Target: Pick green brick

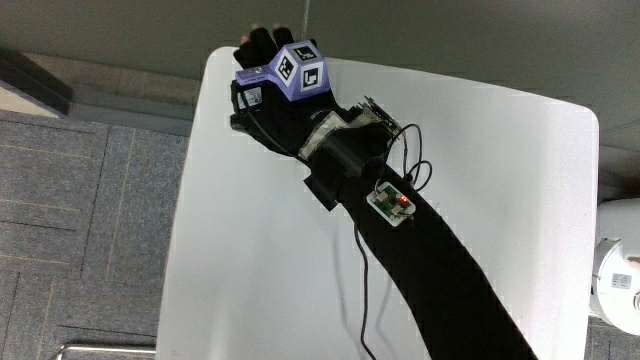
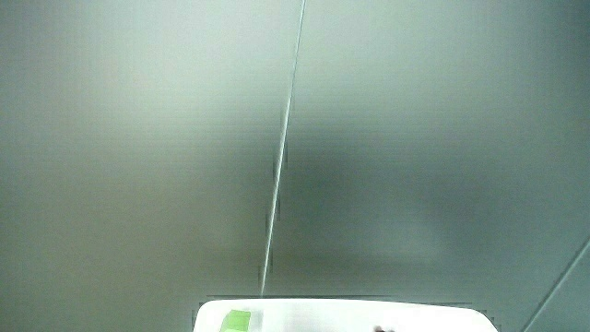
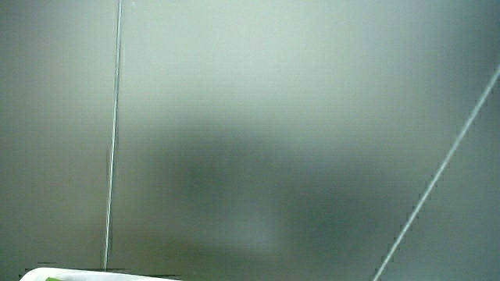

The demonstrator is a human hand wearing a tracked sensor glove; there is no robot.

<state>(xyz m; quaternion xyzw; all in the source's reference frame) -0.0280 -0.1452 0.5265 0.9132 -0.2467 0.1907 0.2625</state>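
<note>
The green brick (image 2: 237, 321) shows in a side view as a small bright green block lying on the white table (image 2: 341, 315) near its corner, by the edge farthest from the person. A sliver of green (image 3: 51, 278) also shows in a side view. In the main view the brick is hidden under the hand (image 1: 262, 72). The hand is black-gloved, carries a patterned purple cube (image 1: 299, 70) on its back, and lies over that same table corner. Its forearm (image 1: 440, 270) stretches back across the table (image 1: 250, 260) toward the person.
Both side views are mostly a pale wall with a thin vertical line. A small circuit board (image 1: 392, 204) with thin black wires sits on the forearm. Grey carpet (image 1: 80, 200) lies beside the table, and a white object (image 1: 620, 270) stands near the table's edge.
</note>
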